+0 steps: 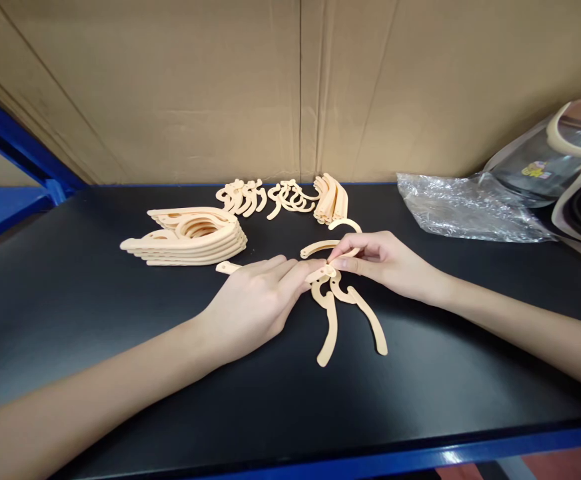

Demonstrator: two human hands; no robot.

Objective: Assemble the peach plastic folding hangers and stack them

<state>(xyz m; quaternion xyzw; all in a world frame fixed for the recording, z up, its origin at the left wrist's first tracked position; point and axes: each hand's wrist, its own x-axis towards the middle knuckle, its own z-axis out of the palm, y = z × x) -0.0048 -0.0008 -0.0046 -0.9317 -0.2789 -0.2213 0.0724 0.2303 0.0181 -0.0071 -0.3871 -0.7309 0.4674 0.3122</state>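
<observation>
My left hand is closed around a beige plastic hanger arm, whose end sticks out past the knuckles. Its other end, with small holes, shows at the fingertips. My right hand pinches at that end; a curved hanger hook emerges behind its fingers, its base hidden by them. Just below both hands, two loose hooks lie on the black tabletop. Another hanger arm rests right behind the fingertips.
Left of centre sits a stack of folded beige hangers. Along the back are loose hooks, more hooks and a bundle of arms. Clear plastic wrap and a transparent bag occupy the right. Cardboard stands behind.
</observation>
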